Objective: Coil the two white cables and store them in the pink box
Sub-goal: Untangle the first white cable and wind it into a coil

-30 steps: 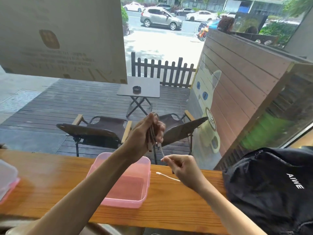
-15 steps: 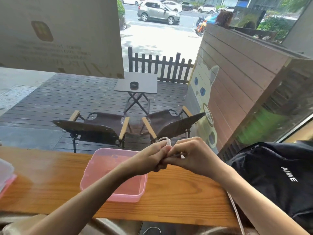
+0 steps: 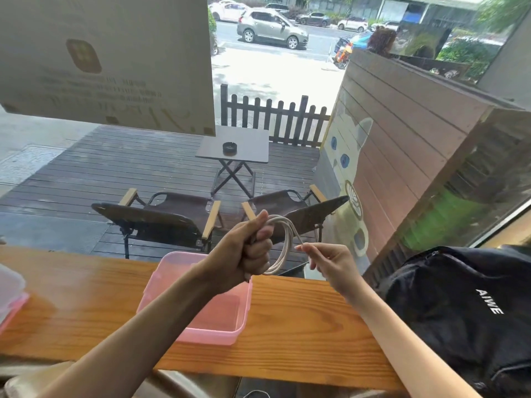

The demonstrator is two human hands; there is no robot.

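Observation:
My left hand point(image 3: 247, 251) is closed in a fist around a white cable point(image 3: 283, 248) wound into several loops that stick out to its right. My right hand point(image 3: 330, 262) pinches the loose end of that same cable just right of the loops. Both hands hover above the far right corner of the open pink box point(image 3: 198, 334), which sits on the wooden counter point(image 3: 301, 340). The box looks empty where its floor shows; my left forearm covers part of it. A second white cable does not show on the counter.
A black backpack point(image 3: 459, 311) fills the right end of the counter. A pink-rimmed lid or container point(image 3: 11, 297) lies at the left edge. A thin white cord point(image 3: 255, 393) shows below the counter's front edge. Beyond the window are chairs and a small table.
A second ago my left hand held the coil high and my right pulled the end low. They then met together, and now they have parted again with another loop visible.

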